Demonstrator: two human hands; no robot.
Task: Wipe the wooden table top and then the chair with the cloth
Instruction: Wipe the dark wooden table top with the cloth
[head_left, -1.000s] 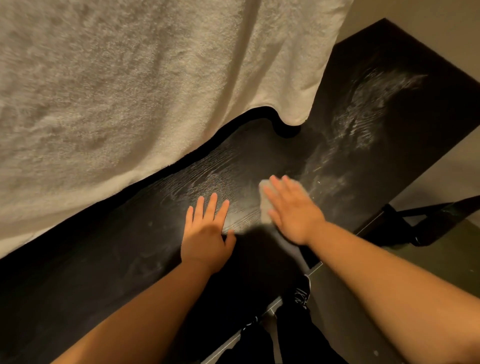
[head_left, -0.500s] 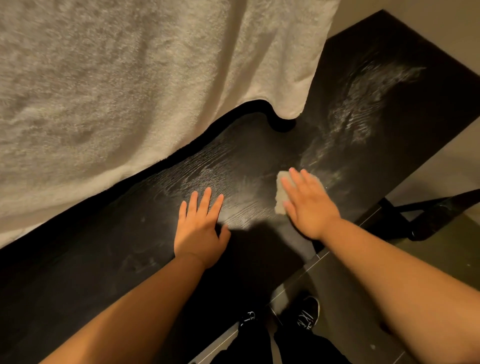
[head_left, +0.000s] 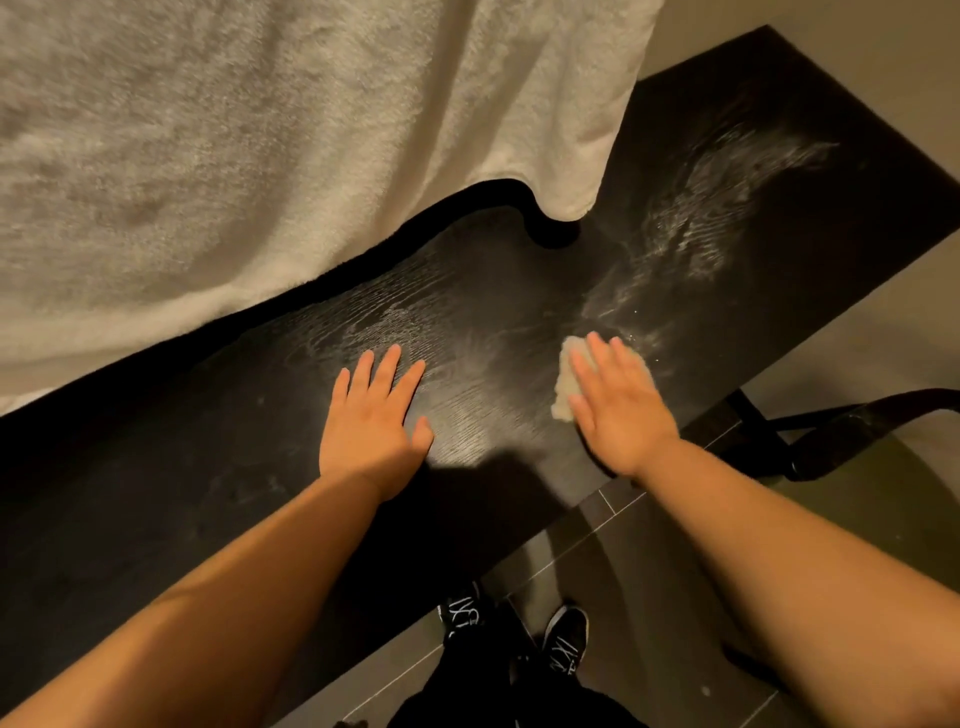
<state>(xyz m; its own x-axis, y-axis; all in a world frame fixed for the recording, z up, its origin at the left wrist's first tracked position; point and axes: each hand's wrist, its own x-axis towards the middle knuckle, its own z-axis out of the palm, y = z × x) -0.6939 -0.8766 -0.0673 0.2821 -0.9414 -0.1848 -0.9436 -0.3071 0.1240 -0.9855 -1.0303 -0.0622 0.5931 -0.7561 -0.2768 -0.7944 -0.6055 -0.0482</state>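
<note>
Partway: flat right hand (head_left: 618, 410) presses the cloth (head_left: 563, 387) near the tabletop's (head_left: 493, 291) front edge; left hand (head_left: 371, 421) rests flat; streaks (head_left: 691, 228) and chair (head_left: 857, 421) not yet wiped.

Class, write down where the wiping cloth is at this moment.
In the head view the cloth lies on the dark table top, right of centre, pressed under the right hand; the left hand rests on the wood to its left.

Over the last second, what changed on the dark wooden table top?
The right hand, pressing the small pale cloth flat, slid it rightward along the dark wooden table top toward the whitish smears. Nothing was taken hold of or let go. The left hand stayed flat on the wood; the large white towel stayed draped at the far edge.
</note>
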